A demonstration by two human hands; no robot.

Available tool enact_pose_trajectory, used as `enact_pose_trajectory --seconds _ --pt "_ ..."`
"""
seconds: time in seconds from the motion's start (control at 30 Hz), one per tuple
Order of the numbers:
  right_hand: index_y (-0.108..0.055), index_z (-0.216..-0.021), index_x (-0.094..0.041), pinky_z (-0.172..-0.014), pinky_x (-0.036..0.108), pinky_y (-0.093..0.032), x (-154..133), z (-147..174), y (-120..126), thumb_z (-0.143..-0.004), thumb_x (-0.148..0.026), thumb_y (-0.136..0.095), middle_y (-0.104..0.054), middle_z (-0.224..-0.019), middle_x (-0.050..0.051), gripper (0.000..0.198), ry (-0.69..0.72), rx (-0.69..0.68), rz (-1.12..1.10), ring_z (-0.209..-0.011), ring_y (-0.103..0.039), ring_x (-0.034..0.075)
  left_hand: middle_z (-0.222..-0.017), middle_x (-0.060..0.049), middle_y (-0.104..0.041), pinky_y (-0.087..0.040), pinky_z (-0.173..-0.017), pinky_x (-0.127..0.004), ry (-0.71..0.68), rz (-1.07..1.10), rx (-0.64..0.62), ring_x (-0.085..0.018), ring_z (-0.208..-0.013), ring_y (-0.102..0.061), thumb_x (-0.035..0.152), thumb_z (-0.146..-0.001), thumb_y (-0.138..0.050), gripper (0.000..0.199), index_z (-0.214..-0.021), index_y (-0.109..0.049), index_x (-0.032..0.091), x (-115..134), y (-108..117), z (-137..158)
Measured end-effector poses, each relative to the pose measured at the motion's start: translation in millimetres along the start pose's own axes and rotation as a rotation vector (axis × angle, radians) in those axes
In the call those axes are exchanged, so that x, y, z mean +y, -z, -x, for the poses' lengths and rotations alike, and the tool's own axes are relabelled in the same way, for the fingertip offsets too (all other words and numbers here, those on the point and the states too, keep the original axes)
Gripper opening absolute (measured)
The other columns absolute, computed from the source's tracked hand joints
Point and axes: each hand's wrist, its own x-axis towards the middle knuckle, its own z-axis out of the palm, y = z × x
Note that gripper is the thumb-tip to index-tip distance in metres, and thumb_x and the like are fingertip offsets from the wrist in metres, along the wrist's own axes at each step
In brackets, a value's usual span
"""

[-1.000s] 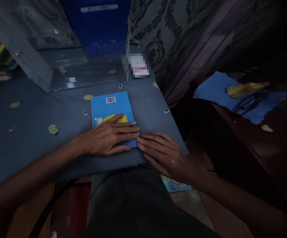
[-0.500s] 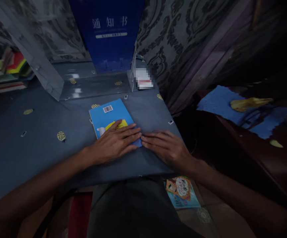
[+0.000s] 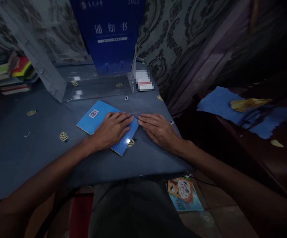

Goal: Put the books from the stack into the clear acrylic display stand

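Note:
A thin blue book (image 3: 87,122) lies on the cloth-covered table in front of me, turned at a slant, its barcode label showing near the far left corner. Across its middle rests my left hand (image 3: 115,127), palm down with the fingers stretched out, hiding part of the cover. My right hand (image 3: 159,127) lies flat at the book's right corner, fingers extended towards the left hand. Its fingertips are at or just beside the book's edge; whether they touch is hard to tell. Neither hand is wrapped around anything.
A clear acrylic stand (image 3: 59,89) holds a dark blue folder (image 3: 113,49) behind the book. Stacked books (image 3: 16,74) sit at the left. To the right, blue paper (image 3: 214,100) lies on a dark red surface. Packets or booklets (image 3: 185,198) lie below the table's front edge.
The book has turned on the table, its barcode end swinging left and its near corner now pointing towards me. Both hands have shifted slightly away from me, the left still on the cover.

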Motion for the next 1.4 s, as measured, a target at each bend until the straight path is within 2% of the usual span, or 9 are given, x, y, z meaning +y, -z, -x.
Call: enact_pose_trajectory --seconds 0.13,0.37,0.63,0.77,0.97,1.1,1.23,1.4 --pt "-0.062 -0.135 -0.014 -0.104 0.050 -0.050 -12.1 6.3 -4.6 -0.098 -0.011 -0.046 -0.066 -0.138 0.016 0.041 -0.052 -0.028 0.047 -0.131 -0.059 0.028 -0.148 -0.012 -0.057 -0.038 -0.104 -0.047 -0.029 0.032 0.010 -0.029 -0.130 -0.052 0.038 -0.108 -0.031 0.048 -0.145 -0.053 0.018 -5.4 1.1 0.4" --pt "-0.063 -0.131 -0.009 -0.107 0.049 -0.047 -34.3 11.8 -13.8 -0.097 -0.008 -0.042 -0.069 -0.133 0.017 0.040 -0.008 0.039 0.084 -0.127 -0.062 0.026 -0.149 -0.010 -0.056 -0.035 -0.108 -0.046 -0.077 0.092 -0.008 -0.027 -0.133 -0.050 0.035 -0.108 -0.031 0.046 -0.145 -0.054 0.020 -14.1 1.7 -1.6" --pt "-0.061 -0.136 -0.012 -0.109 0.052 -0.047 -72.0 14.3 -9.0 -0.097 -0.008 -0.043 -0.068 -0.135 0.016 0.043 0.036 -0.017 -0.033 -0.130 -0.060 0.026 -0.151 -0.011 -0.055 -0.034 -0.108 -0.045 -0.142 0.175 -0.018 -0.026 -0.136 -0.050 0.031 -0.107 -0.032 0.045 -0.144 -0.055 0.018 -23.7 1.5 -6.1" --pt "-0.064 -0.131 -0.008 -0.109 0.053 -0.048 -83.2 13.4 -7.2 -0.099 -0.009 -0.044 -0.070 -0.131 0.017 0.038 0.076 -0.032 -0.048 -0.130 -0.059 0.028 -0.152 -0.011 -0.054 -0.030 -0.112 -0.047 -0.169 0.187 -0.028 -0.026 -0.141 -0.047 0.031 -0.107 -0.032 0.045 -0.146 -0.053 0.019 -23.2 1.0 -6.6" --pt "-0.064 -0.132 -0.012 -0.109 0.053 -0.048 -93.6 15.6 -3.5 -0.099 -0.009 -0.045 -0.069 -0.133 0.014 0.038 0.135 -0.066 -0.074 -0.132 -0.058 0.028 -0.154 -0.008 -0.052 -0.021 -0.120 -0.052 -0.246 0.202 -0.072 -0.024 -0.149 -0.038 0.033 -0.108 -0.032 0.044 -0.145 -0.052 0.020 -19.4 -2.5 -3.8" --pt "-0.063 -0.135 -0.012 -0.111 0.053 -0.048 -98.4 17.0 1.5 -0.097 -0.006 -0.043 -0.067 -0.136 0.014 0.043 0.157 -0.118 -0.095 -0.134 -0.056 0.027 -0.153 -0.007 -0.053 -0.021 -0.123 -0.050 -0.285 0.236 -0.104 -0.022 -0.148 -0.040 0.032 -0.108 -0.035 0.042 -0.142 -0.056 0.021 -14.3 0.3 3.8" --pt "-0.063 -0.133 -0.009 -0.112 0.050 -0.047 -101.7 17.4 3.1 -0.097 -0.005 -0.045 -0.070 -0.132 0.014 0.040 0.158 -0.099 -0.108 -0.131 -0.058 0.026 -0.152 -0.005 -0.055 -0.024 -0.124 -0.047 -0.312 0.262 -0.142 -0.021 -0.148 -0.041 0.033 -0.108 -0.036 0.041 -0.142 -0.057 0.024 -7.0 8.9 19.0" --pt "-0.064 -0.133 -0.009 -0.110 0.050 -0.050 -104.4 19.7 1.6 -0.096 -0.005 -0.048 -0.072 -0.126 0.016 0.040 0.162 -0.082 -0.128 -0.128 -0.059 0.026 -0.149 -0.005 -0.057 -0.027 -0.125 -0.046 -0.317 0.296 -0.094 -0.021 -0.146 -0.045 0.033 -0.107 -0.039 0.043 -0.149 -0.049 0.024 2.4 14.9 45.4"
